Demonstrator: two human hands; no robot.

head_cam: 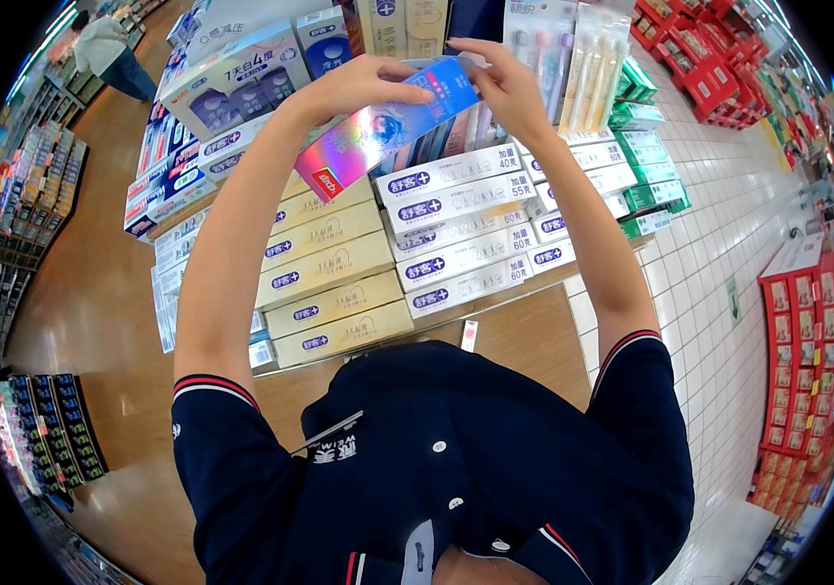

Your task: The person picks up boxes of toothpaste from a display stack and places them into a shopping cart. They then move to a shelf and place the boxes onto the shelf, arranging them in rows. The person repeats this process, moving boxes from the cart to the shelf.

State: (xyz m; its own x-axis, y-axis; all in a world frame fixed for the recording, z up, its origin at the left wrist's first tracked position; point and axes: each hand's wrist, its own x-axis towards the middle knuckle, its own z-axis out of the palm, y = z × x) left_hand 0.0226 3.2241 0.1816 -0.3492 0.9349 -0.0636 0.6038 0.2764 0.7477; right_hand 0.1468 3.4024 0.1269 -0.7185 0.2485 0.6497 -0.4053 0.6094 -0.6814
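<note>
A shiny pink-and-blue carton [388,124] is held up at a slant over a stacked display of toothpaste boxes. My left hand [369,86] grips its upper edge, thumb across the printed face. At the carton's blue end is my right hand [501,88], its fingers bent at the corner beside a small clear plastic piece; whether they pinch the carton or the plastic I cannot tell. Below lie stacks of cream toothpaste boxes [336,292] and white toothpaste boxes [461,230]. Packaged toothbrushes [592,69] stand behind my right hand.
A large white-and-purple boxed set [241,84] stands at the left of the display, green boxes [647,168] at its right. Red shelves of packets [801,351] rise across the tiled aisle. Another person [110,55] stands far off at the upper left. Black display racks [55,431] are at the lower left.
</note>
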